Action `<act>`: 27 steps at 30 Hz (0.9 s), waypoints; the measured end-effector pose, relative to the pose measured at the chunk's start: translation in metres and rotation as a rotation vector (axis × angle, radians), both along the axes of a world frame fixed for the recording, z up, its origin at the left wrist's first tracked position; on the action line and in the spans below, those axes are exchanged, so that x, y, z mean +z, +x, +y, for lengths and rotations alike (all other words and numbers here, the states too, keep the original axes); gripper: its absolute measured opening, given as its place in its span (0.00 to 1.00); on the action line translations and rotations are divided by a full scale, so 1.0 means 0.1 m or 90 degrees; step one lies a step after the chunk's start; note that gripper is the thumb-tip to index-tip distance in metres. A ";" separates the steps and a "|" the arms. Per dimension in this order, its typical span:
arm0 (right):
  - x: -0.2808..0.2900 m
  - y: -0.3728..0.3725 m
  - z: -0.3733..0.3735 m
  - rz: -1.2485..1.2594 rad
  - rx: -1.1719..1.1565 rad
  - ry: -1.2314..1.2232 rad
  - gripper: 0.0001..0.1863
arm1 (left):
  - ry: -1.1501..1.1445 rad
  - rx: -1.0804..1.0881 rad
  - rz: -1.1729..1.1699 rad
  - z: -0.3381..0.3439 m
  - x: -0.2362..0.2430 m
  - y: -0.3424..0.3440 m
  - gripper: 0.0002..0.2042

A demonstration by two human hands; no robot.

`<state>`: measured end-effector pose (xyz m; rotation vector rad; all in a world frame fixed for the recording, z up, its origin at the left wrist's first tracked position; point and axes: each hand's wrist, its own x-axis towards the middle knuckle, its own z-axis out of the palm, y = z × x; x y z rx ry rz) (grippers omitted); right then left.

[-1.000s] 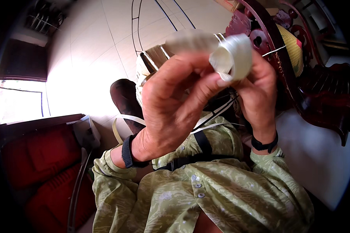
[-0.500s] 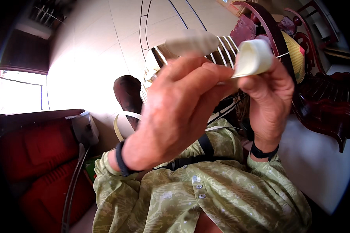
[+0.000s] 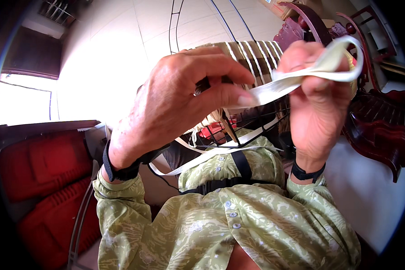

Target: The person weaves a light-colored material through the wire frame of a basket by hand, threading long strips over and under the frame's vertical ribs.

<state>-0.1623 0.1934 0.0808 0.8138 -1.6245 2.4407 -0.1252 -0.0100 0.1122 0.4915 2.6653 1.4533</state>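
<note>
A cream-white flat strip [image 3: 274, 91] runs between my two hands in front of my chest. My left hand [image 3: 166, 96] pinches it between thumb and fingers. To its right, my right hand [image 3: 317, 114] grips the same strip, which bends into a loose loop beyond the fingers. Behind and below the hands is a black wire frame [image 3: 239, 145], its far part covered with tan material and wound with rows of white cord [image 3: 252, 56]. A further length of pale strip [image 3: 189, 165] droops across my lap.
Carved dark-red wooden furniture [image 3: 373, 121] stands at the right. Red containers or seats [image 3: 45, 166] lie at the left, beside a curved metal strip [image 3: 82, 216]. Thin dark rods [image 3: 222, 20] reach out over the pale tiled floor [image 3: 114, 40]. A cardboard box [image 3: 274, 8] is at the far right.
My hands have moved apart, the left one leftward, so more of the strip shows between them. The strip's loop at my right hand has shifted right and opened wider.
</note>
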 end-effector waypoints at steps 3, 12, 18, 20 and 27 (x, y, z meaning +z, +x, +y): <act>0.15 0.01 0.02 0.097 -0.020 0.049 0.15 | -0.005 -0.052 0.050 -0.03 -0.04 -0.04 0.09; 0.06 0.10 0.07 -0.102 0.048 -0.004 0.11 | -0.018 -0.037 -0.021 -0.03 0.04 -0.05 0.11; 0.09 0.08 -0.07 -0.073 -0.094 0.190 0.05 | 0.002 -0.013 0.038 0.01 0.06 0.03 0.25; 0.03 0.07 -0.08 -0.029 -0.104 0.215 0.05 | 0.149 0.088 -0.027 0.12 0.10 0.07 0.26; 0.05 0.12 -0.09 -0.013 -0.031 0.270 0.04 | 0.307 0.158 -0.037 0.16 0.08 -0.03 0.17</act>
